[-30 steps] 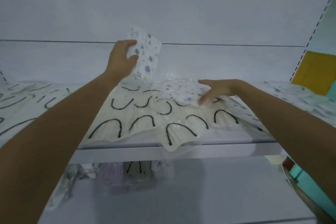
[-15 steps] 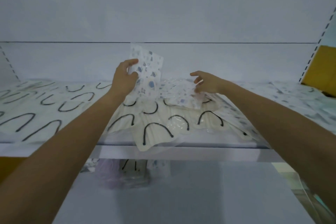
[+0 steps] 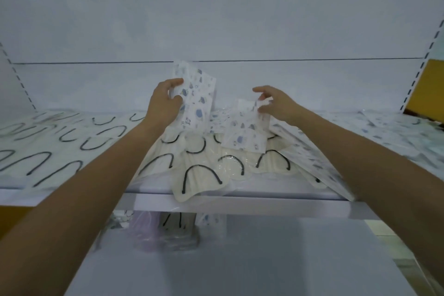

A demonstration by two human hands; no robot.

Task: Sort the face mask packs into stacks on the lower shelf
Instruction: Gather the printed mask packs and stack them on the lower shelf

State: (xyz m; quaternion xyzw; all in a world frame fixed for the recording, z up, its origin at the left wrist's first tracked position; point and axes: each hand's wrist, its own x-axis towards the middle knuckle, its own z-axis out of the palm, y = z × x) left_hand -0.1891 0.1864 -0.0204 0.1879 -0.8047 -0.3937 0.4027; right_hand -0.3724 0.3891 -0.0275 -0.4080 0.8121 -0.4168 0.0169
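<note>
My left hand (image 3: 164, 103) grips a white mask pack with blue prints (image 3: 195, 96), held upright above the upper shelf (image 3: 240, 204). My right hand (image 3: 276, 103) pinches the top edge of a second blue-print pack (image 3: 245, 132), lifting it off the pile. Under both lie cream packs with black ear loops (image 3: 199, 170), one hanging over the shelf's front edge. On the lower shelf (image 3: 264, 259), at the back, stand a few small stacks: a purple one (image 3: 144, 230), a cream one (image 3: 177, 226) and a blue-print one (image 3: 210, 220).
More cream packs (image 3: 48, 149) cover the upper shelf's left side. Blue-print packs (image 3: 396, 137) spread across its right side, some slanting under my right forearm. A yellow panel (image 3: 430, 89) shows at the far right. A white back wall closes the shelf.
My right hand went from lying flat on the blue-print pack to pinching its edge and raising it. My left hand kept its pack upright. The view shifted to the left.
</note>
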